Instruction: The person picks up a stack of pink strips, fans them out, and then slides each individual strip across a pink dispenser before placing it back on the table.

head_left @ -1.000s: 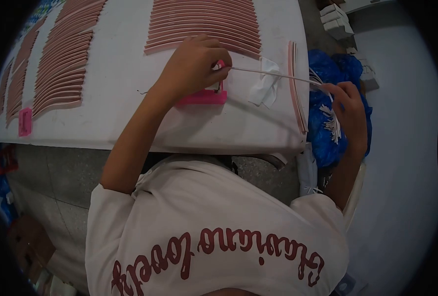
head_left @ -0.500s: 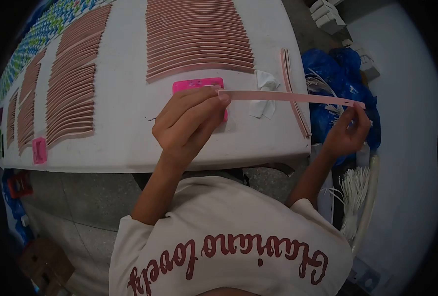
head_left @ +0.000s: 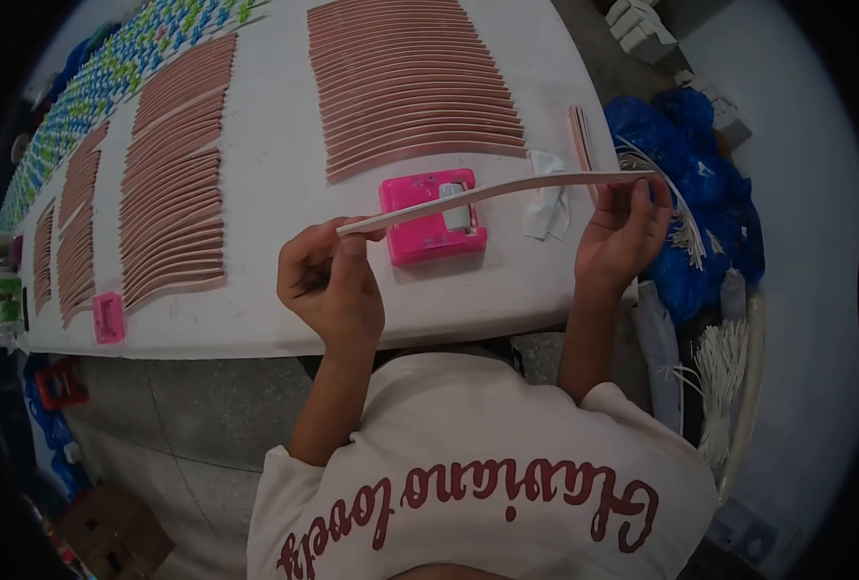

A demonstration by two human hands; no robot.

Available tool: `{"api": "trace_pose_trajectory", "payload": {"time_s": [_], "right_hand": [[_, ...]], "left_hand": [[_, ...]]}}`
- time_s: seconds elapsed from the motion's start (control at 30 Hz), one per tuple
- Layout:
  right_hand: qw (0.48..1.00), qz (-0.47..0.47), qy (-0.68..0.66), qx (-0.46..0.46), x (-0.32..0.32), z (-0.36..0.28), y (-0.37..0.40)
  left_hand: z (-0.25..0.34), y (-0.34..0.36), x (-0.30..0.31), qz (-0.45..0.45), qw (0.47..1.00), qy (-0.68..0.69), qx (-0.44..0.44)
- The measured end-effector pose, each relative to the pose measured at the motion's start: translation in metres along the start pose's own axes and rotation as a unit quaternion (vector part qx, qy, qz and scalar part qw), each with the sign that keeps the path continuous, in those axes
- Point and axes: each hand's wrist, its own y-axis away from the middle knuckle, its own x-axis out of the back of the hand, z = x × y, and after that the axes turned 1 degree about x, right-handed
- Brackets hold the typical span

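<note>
"And there's the strip [head_left: 507, 186], slim and pale pink, held up over the counter [head_left: 270, 213], one hand at each end!"

"How's the grip?"

"Left hand [head_left: 334, 285]: thumb and fingers pinched together on the near end, no gap but the strip's own thickness. Right hand [head_left: 621, 232]: another pinch, at the far end, fingers curled underneath."

"Look at that bow in the middle! Light, I'd say, and bendy."

"Agreed, though with enough spring to carry itself across the span. I'd call it soft to the touch, maybe a little slick, and hard to break. A crease is the likelier harm."

"So where would you take it?"

"Right there, by the two ends, lightly, flat faces between thumb and fingertips. Grab only the middle and both tails would probably droop."

"And below it?"

"The pink box [head_left: 412, 246] sits behind the strip's left half, the white paper [head_left: 545, 205] near the right hand, and rows of similar strips [head_left: 415, 92] lie beyond, packed side by side!"
</note>
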Motion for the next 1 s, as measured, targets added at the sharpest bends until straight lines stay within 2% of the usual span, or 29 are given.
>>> {"api": "trace_pose_trajectory", "payload": {"time_s": [0.03,0.1,0.13,0.2,0.33,0.43,0.57,0.67,0.77,0.83,0.87,0.93,0.97,1.0], "right_hand": [[1.000,0.001,0.000,0.002,-0.002,0.001,0.002],[0.997,0.004,-0.036,-0.075,-0.006,0.003,0.005],[0.997,0.005,-0.035,-0.073,-0.007,0.004,0.007],[0.989,-0.001,-0.071,-0.131,-0.011,0.005,0.009],[0.986,-0.012,-0.055,-0.154,-0.009,0.010,0.007],[0.984,-0.048,-0.034,-0.166,-0.006,0.013,0.004],[0.976,-0.079,0.002,-0.202,-0.006,0.016,-0.002],[0.969,-0.103,0.012,-0.225,-0.013,0.014,-0.009],[0.954,-0.140,0.036,-0.262,-0.015,0.011,-0.023],[0.943,-0.162,0.052,-0.286,-0.013,0.011,-0.035],[0.936,-0.178,0.089,-0.292,-0.012,0.011,-0.041],[0.927,-0.194,0.124,-0.296,-0.011,0.009,-0.049],[0.911,-0.233,0.166,-0.296,-0.012,0.007,-0.053],[0.893,-0.271,0.207,-0.295,-0.012,0.006,-0.056]], "left_hand": [[0.003,-0.002,0.001,0.016,0.998,0.047,0.030],[0.005,-0.006,0.010,0.015,0.997,0.062,0.034],[0.005,-0.008,0.014,0.017,0.996,0.076,0.038],[0.004,-0.010,0.021,0.035,0.994,0.099,0.042],[0.003,-0.016,0.033,0.076,0.987,0.130,0.057],[0.003,-0.022,0.044,0.089,0.986,0.114,0.087],[0.004,-0.034,0.055,0.089,0.988,0.098,0.081],[0.009,-0.044,0.058,0.057,0.991,0.098,0.075],[0.015,-0.058,0.059,0.050,0.993,0.033,0.102],[0.016,-0.070,0.068,-0.070,0.991,0.006,0.117],[0.015,-0.076,0.074,-0.070,0.991,0.005,0.116],[0.012,-0.087,0.083,-0.165,0.972,-0.144,0.081],[0.010,-0.091,0.086,-0.166,0.972,-0.144,0.081],[0.011,-0.094,0.086,-0.196,0.956,-0.204,0.082]]}}
